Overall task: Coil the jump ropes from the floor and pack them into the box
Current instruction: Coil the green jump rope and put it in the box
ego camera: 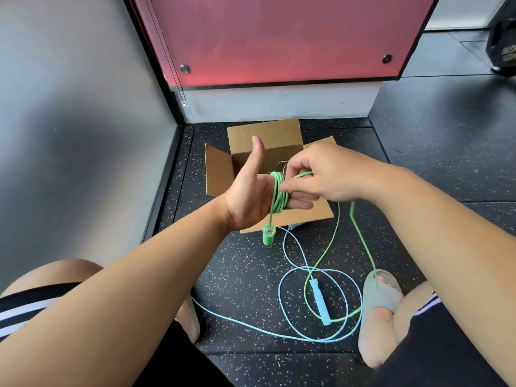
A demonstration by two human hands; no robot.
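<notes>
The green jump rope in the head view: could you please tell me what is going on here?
A person is coiling the green jump rope round the straight fingers of the left grip, thumb raised, while the right grip pinches the strand. One green handle dangles below the coil; the rest trails to the floor. The blue jump rope lies loose there, not yet coiled, before the open box.

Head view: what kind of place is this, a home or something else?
Probably a gym or fitness room, though not certain. The floor is black speckled rubber-like tiling laid in large mats, and a green jump rope and a blue jump rope are out on it.
</notes>
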